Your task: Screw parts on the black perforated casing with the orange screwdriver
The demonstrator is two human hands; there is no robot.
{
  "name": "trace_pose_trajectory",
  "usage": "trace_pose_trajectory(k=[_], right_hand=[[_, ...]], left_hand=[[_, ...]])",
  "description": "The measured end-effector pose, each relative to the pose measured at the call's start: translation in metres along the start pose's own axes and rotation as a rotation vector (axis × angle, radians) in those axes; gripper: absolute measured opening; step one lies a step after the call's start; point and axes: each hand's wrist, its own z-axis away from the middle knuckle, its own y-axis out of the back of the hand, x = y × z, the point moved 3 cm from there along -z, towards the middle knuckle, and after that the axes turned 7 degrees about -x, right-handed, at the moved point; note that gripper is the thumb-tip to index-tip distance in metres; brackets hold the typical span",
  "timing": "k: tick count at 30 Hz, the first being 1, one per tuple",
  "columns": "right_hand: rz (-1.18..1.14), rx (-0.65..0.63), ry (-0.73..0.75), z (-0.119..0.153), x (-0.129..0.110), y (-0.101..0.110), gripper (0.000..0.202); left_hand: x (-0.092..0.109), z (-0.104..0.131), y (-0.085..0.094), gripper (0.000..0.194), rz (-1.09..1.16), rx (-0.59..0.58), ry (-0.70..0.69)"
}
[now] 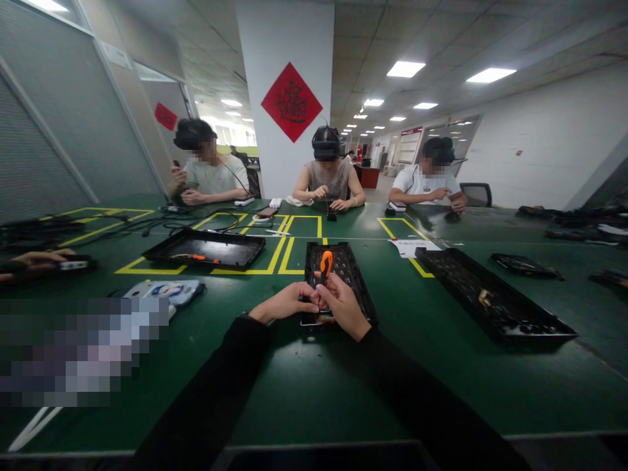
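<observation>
My right hand (343, 302) is closed around a screwdriver (326, 263) with an orange-and-black handle, its orange end pointing up. The lower part of the tool is hidden by my fingers. Close against it, my left hand (289, 302) has its thumb and fingers pinched together; whatever is between them is too small to make out. Both hands are over the near end of a narrow black tray (367, 294), which has many small pieces scattered on its floor.
A wide black tray (230, 252) with orange items lies left, and a long black tray (520, 307) right. A blue-white pouch (189, 292) lies near left. Cables (142, 226) cross the green table (314, 405). Three people sit opposite; another person's hand (44, 257) shows at left.
</observation>
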Motion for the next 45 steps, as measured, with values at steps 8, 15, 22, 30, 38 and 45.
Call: trace_pose_trajectory(k=[8,15,22,30,38,45], right_hand=[[0.016,-0.017,0.001,0.000,0.000,0.000,0.026],[0.008,-0.014,-0.004,0.000,0.002,-0.001,0.029],[0.017,-0.028,0.000,0.001,0.001,-0.002,0.037],[0.037,-0.007,0.022,0.000,0.003,-0.001,0.034],[0.025,-0.011,0.018,0.000,0.002,-0.001,0.033],[0.038,-0.012,0.005,0.000,0.003,-0.001,0.034]], left_hand=[[-0.006,0.000,-0.001,0.020,0.001,-0.025,-0.011],[-0.010,0.003,0.002,0.021,-0.029,-0.035,-0.012],[-0.015,-0.001,-0.002,0.021,0.040,-0.013,0.005],[-0.010,0.002,0.002,0.019,-0.002,-0.042,-0.022],[-0.009,0.000,-0.001,0.019,0.014,-0.016,-0.005],[-0.004,0.001,0.002,0.020,-0.009,-0.045,-0.034]])
